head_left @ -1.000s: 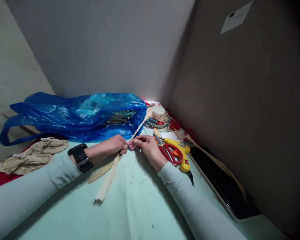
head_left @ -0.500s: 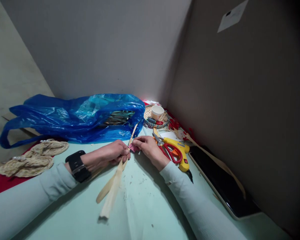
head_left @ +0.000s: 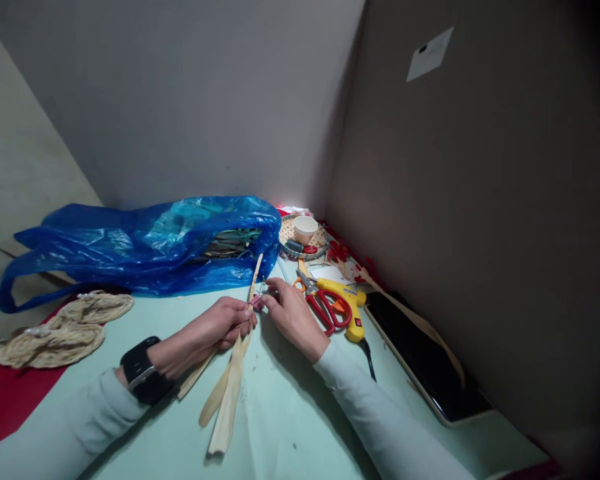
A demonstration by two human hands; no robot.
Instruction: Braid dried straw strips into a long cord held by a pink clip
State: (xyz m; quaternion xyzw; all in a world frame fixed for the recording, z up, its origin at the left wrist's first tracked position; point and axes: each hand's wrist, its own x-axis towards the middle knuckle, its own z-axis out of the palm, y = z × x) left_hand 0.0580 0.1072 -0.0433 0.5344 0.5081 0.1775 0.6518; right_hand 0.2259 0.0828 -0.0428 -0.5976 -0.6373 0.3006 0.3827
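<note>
Pinched in left grip (head_left: 231,322), on near side of blue bag (head_left: 125,247): pale strips (head_left: 229,400). In right grip (head_left: 291,319), loosely curled beside pink piece (head_left: 257,303), cannot tell if holding. Probably light, flexible, prone to splitting; best taken at gathered neck (head_left: 239,341).

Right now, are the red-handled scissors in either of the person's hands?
No, the red-handled scissors lie by the yellow glue gun, to the right of the right hand, while the left hand holds pale strips.
</note>
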